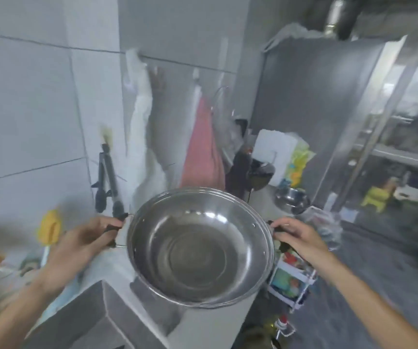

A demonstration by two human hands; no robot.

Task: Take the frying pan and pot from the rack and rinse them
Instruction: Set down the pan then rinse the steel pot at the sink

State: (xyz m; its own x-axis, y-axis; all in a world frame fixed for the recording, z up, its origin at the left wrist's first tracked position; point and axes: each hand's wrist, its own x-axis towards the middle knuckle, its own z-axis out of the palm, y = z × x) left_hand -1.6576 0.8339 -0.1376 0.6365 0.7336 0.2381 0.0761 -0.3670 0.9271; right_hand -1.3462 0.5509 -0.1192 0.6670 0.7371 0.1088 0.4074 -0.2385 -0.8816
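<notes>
We are standing by a tiled wall (pixel 26 96) with a tall steel cabinet (pixel 316 96) at the right, and the corner of a grey counter (pixel 117 268) is lying below us. A white cloth (pixel 140 117) and a red cloth (pixel 203 147) are hanging on the wall, with black tongs (pixel 107 182) beside them.

In front of us we are holding a wide steel pot (pixel 198 248) in the air over that counter corner, tilted so its bare inside is facing us. It is looking wet or shiny; the blur is hiding which.

Our left hand (pixel 84 243) is gripping the pot's left handle (pixel 116 231), fingers curled round it. Our right hand (pixel 298 235) is gripping the right handle (pixel 279 230) the same way, so the hands are set well apart, one on each side.

We judge we are carrying it toward a tap, which is not in view. Keeping both grips firm and the rim level should be stopping it from knocking the counter edge.
</notes>
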